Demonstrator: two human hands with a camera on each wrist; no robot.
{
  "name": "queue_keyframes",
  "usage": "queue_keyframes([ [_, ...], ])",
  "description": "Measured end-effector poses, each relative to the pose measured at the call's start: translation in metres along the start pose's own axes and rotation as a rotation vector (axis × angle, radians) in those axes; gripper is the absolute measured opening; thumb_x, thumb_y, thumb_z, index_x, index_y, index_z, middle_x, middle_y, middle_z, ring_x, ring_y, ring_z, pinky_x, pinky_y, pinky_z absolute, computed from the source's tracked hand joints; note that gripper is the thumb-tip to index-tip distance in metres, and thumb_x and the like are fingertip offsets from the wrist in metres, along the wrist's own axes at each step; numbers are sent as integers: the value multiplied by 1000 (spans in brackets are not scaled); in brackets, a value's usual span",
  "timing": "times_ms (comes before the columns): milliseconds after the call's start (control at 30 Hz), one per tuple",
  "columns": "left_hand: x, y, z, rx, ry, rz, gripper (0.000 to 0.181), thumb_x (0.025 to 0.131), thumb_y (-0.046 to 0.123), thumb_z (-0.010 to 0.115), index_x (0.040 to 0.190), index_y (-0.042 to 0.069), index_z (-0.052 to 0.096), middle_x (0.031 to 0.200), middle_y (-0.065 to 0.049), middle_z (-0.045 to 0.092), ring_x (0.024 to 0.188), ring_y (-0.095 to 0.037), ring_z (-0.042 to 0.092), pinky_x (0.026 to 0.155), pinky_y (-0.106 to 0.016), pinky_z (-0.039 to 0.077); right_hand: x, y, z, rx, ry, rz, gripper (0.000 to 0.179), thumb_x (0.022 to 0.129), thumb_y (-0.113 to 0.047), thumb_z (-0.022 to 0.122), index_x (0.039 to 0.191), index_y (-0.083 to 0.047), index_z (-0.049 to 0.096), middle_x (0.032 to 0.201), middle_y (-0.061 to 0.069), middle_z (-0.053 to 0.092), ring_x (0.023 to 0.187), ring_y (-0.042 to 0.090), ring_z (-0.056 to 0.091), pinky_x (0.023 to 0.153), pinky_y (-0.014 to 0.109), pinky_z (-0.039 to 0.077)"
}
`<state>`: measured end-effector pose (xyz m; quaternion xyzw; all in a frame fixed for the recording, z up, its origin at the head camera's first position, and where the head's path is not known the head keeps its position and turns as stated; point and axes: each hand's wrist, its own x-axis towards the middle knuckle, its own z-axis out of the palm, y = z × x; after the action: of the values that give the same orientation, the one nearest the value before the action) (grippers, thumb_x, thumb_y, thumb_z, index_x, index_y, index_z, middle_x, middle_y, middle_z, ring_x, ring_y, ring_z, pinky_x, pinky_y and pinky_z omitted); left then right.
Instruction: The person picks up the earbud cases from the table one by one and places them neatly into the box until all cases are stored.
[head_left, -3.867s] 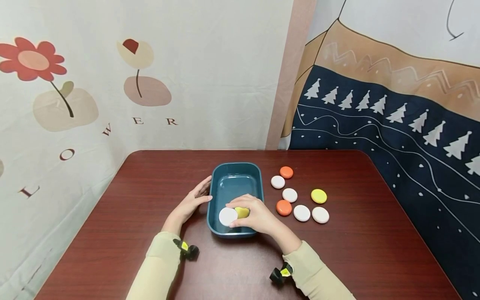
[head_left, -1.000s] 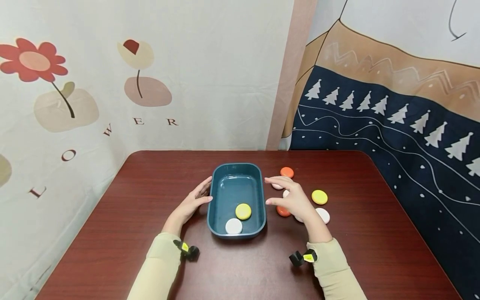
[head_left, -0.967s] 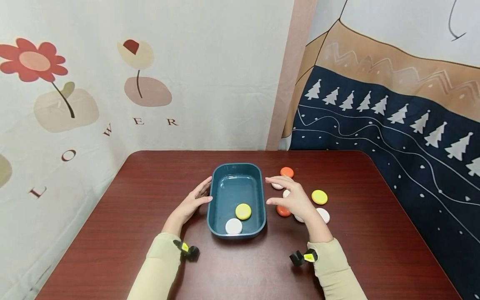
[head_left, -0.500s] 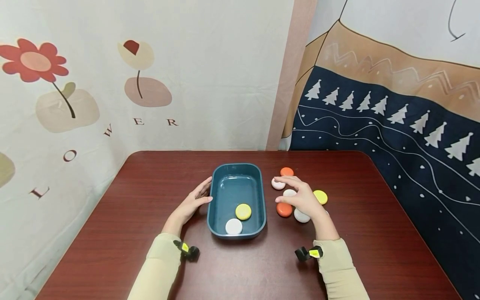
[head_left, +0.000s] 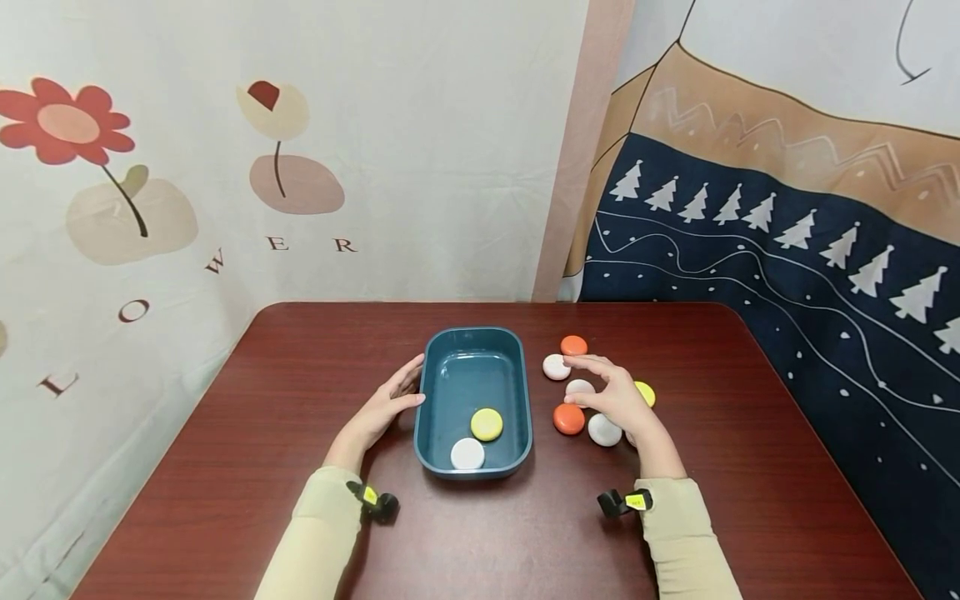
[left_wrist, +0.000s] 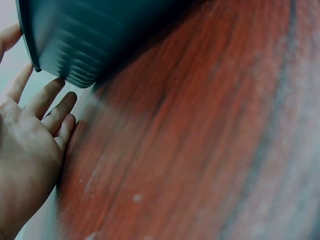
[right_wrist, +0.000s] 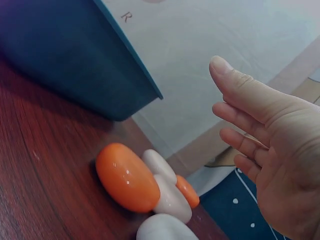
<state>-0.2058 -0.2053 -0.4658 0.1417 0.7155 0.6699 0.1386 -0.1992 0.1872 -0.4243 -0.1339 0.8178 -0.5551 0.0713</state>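
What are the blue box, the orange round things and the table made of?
Blue box: probably plastic, smooth and semi-glossy; soft highlights show inside.
Orange round things: glossy, perhaps plastic or painted stone, I can't tell which; bright glints show on one.
Table: wood or a wood-look covering, slightly shiny; streaky grain shows in its red-brown top.

We are holding both arms (head_left: 311, 533) forward. Our left hand (head_left: 381, 410) is resting with fingers (left_wrist: 44, 98) outstretched; our right hand (head_left: 619, 397) is hovering, thumb (right_wrist: 242, 90) and fingertips (right_wrist: 220, 109) parted.
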Motion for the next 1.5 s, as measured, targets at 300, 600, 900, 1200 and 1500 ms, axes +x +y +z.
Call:
queue_keyframes([
  [300,0,0,1,6,-1,-1,70,93,-2,54,153,4,19,154,-22,19,141,-37,15,111,-53,11,6,36,-5,36,21,54,62,79,-17,79,136,-15,55,138,5,49,134,27,30,106,58,23],
  [600,-1,1,1,6,0,-7,69,93,-2,54,153,6,19,154,-22,20,141,-36,16,111,-52,12,7,47,-8,60,37,54,60,80,-9,78,135,-12,55,134,4,53,132,25,32,107,53,22],
  [900,-1,3,2,8,5,-13,69,94,-2,54,153,6,19,155,-21,19,141,-37,15,111,-53,12,9,55,-7,40,39,51,62,78,-11,80,135,-12,56,132,7,54,126,27,39,103,49,30],
  [1200,-2,2,1,14,3,-17,70,94,0,55,153,6,19,155,-21,19,141,-37,15,111,-54,13,10,65,-7,33,36,57,62,76,-12,81,134,-10,57,131,8,55,127,27,40,104,48,31],
  [1500,-1,0,0,4,3,-12,70,93,-1,55,153,6,19,155,-21,19,141,-37,15,111,-53,12,12,70,-7,10,38,39,62,75,-12,82,132,-7,58,130,9,56,127,27,40,104,48,31],
])
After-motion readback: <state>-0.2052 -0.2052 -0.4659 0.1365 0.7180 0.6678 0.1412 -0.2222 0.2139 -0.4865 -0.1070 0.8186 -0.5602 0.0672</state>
